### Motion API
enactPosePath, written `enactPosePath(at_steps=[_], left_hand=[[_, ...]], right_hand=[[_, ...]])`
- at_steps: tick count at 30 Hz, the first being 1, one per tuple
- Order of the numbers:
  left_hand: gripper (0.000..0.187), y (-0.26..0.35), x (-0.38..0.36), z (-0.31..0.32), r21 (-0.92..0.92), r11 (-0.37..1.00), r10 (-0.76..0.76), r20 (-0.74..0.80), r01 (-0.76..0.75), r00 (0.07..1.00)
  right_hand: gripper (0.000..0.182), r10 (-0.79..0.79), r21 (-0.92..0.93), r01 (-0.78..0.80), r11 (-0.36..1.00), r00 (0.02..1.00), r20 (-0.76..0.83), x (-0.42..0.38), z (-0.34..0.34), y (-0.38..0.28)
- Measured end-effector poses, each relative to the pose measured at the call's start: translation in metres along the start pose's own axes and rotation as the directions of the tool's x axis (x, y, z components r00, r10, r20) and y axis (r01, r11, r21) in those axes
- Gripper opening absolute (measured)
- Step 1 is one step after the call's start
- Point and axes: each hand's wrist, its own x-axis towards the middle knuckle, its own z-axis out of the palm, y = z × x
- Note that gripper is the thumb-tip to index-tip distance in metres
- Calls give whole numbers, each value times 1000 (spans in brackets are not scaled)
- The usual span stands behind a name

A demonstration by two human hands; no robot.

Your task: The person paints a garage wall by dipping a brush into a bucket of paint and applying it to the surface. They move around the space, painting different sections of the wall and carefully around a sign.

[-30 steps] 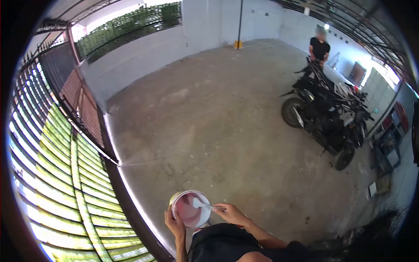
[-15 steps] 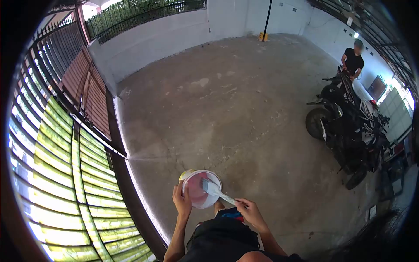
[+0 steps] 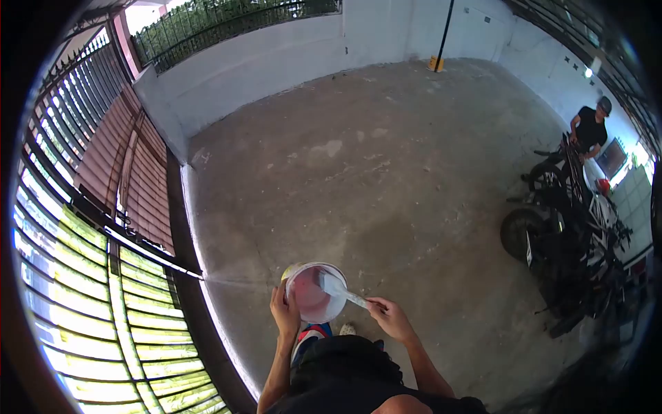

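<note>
A round white bucket (image 3: 315,292) with pinkish contents is in front of my body at the bottom middle. My left hand (image 3: 285,310) grips its left rim. My right hand (image 3: 388,316) is closed around the handle of a paint brush (image 3: 353,297), whose bristle end lies inside the bucket's opening at the right. The bristle tips are hard to make out. Below the bucket, my shoes show against the concrete floor (image 3: 310,179).
A barred metal gate (image 3: 131,303) runs along the left. Parked motorcycles (image 3: 565,241) stand at the right, with a person (image 3: 590,130) in dark clothes behind them. A black pole in a yellow base (image 3: 436,64) stands near the white back wall (image 3: 276,65).
The view has shifted, and the motorcycles and person appear farther right. My shoes now show below the bucket. Both hands keep their hold, with the brush still in the bucket.
</note>
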Motion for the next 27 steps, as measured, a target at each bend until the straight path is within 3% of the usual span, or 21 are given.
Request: enactPosePath(at_steps=[5,12,15,17,23,27], left_hand=[[25,-12,87,51,-12,1000,-29,-49,28,998],[26,-35,240,132,0,1000,6,-19,-6,1000],[25,-38,313,156,-27,999,34,-26,-35,999],[25,-31,363,171,-19,1000,13,44,-12,999],[28,-24,493,238,-102,991,94,109,-83,990],[30,-28,563,289,-39,999,-29,162,36,986]], right_hand=[[35,16,39,-15,999,999,-28,89,-13,-33],[38,97,-98,-105,990,992,-85,238,-20,-49],[38,95,-34,-100,994,988,-119,302,-20,-79],[37,63,-97,-73,993,993,-101,352,-31,-92],[35,104,-17,-109,994,974,-199,462,-54,-160],[33,73,-10,-80,997,951,-300,535,-74,-170]])
